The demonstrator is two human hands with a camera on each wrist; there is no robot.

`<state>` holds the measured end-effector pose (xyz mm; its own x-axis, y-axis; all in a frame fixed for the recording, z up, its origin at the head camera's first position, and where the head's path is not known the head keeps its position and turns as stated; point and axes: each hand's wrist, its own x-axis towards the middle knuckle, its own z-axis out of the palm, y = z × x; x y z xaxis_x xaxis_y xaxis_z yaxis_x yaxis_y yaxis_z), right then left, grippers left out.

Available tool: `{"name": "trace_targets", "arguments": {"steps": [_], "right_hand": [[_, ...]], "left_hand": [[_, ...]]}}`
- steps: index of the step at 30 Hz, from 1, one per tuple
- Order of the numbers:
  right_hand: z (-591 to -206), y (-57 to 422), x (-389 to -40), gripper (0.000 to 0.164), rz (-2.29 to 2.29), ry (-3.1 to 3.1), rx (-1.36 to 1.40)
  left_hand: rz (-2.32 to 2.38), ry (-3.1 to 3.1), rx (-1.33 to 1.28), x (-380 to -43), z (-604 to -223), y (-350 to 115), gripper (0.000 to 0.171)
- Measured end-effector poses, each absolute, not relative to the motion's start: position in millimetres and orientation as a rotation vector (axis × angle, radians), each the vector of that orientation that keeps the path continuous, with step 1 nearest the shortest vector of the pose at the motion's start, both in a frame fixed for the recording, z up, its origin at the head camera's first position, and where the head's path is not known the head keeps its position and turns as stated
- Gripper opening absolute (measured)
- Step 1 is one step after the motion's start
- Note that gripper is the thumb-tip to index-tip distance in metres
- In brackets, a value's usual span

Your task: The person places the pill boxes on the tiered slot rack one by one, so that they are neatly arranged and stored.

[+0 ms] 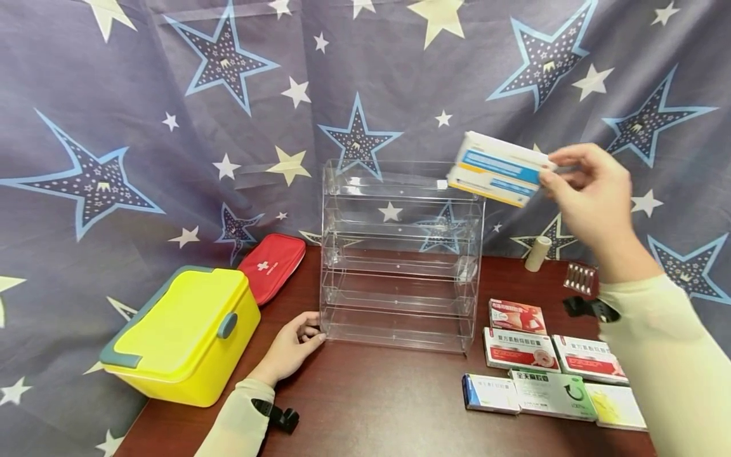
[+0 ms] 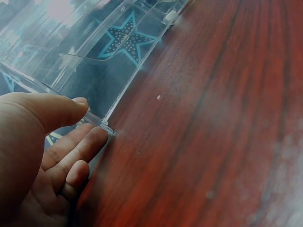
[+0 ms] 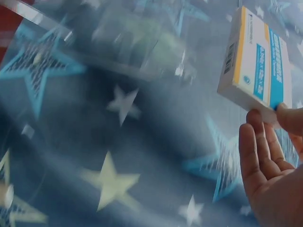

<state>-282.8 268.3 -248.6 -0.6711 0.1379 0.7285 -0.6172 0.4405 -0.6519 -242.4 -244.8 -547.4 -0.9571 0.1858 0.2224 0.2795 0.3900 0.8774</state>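
Note:
My right hand (image 1: pixel 596 197) pinches one end of a white medicine box (image 1: pixel 502 168) with blue and orange stripes, held up in the air by the rack's top right corner. In the right wrist view, thumb and fingertips grip the end of this box (image 3: pixel 260 61), which is tilted. A clear plastic tiered display rack (image 1: pixel 400 336) stands on the table against the curtain. Down at its front left corner, my left hand (image 1: pixel 294 349) pinches the side panel. The left wrist view has the thumb (image 2: pixel 71 108) on one face of the panel and fingers behind the other.
To the left stand a yellow lidded box (image 1: pixel 188 330) and a red first-aid pouch (image 1: pixel 274 266). Several medicine boxes, among them a green-and-white one (image 1: pixel 551 393), lie on the table at right. Behind them are a beige roll (image 1: pixel 537 254) and a small swab pack (image 1: pixel 580 278).

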Motion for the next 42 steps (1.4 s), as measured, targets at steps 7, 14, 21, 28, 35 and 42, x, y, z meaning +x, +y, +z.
{"name": "trace_targets", "arguments": {"steps": [7,14,21,28,35,42], "right_hand": [[-231,198,-328,0.022,1.277,-2.058,0.398],[-231,146,-361,0.018,1.186,-2.203,0.293],[-241,111,-378,0.016,1.14,-2.33,0.199],[-245,93,-389,0.013,1.126,-2.381,0.238],[-250,88,-394,0.013,1.16,-2.384,0.248],[-253,80,-396,0.013,1.139,-2.391,0.282]], "left_hand": [[-1.642,-2.56,-0.434,-242,-546,-245,0.04],[-1.612,-2.54,-0.427,-232,-534,-236,0.04],[-1.61,-2.536,-0.449,-237,-545,-241,0.042],[-1.653,-2.546,-0.463,-241,-547,-247,0.042],[-1.644,-2.573,-0.476,-241,-546,-247,0.042],[-1.645,-2.577,-0.46,-241,-546,-248,0.042]]}}
